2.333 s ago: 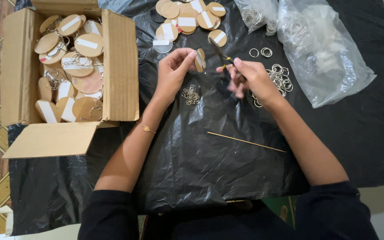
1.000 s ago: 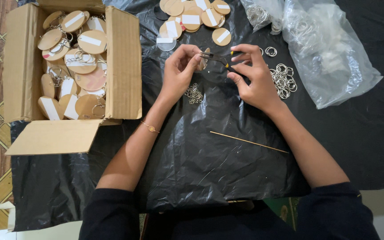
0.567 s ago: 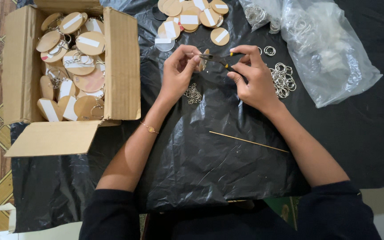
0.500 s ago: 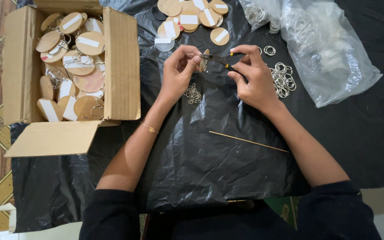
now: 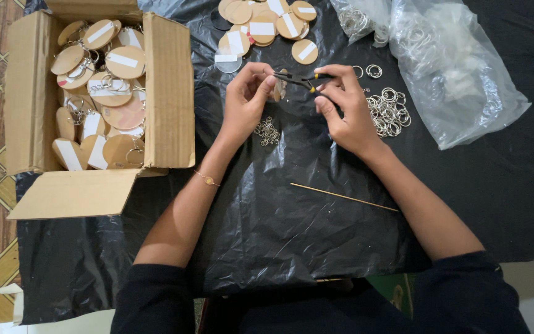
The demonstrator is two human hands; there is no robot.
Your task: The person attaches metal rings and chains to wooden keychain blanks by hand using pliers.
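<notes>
My left hand [image 5: 246,98] pinches a small round wooden tag [image 5: 277,90] edge-on above the black plastic sheet [image 5: 279,222]. My right hand [image 5: 342,104] grips small pliers [image 5: 301,78] with black and yellow handles, their tips at the tag's top. Just below my left hand lies a little heap of small metal links [image 5: 267,130]. To the right of my right hand sits a pile of silver key rings [image 5: 388,111].
An open cardboard box [image 5: 168,93] on the left holds several wooden discs with rings. More wooden discs [image 5: 261,28] lie at the top. Clear plastic bags [image 5: 446,68] sit top right. A thin wooden stick [image 5: 343,196] lies on the sheet near my right forearm.
Both hands rose slightly and came together; the right hand brought the pliers to the tag held in the left hand. Since a second ago they have barely moved.
</notes>
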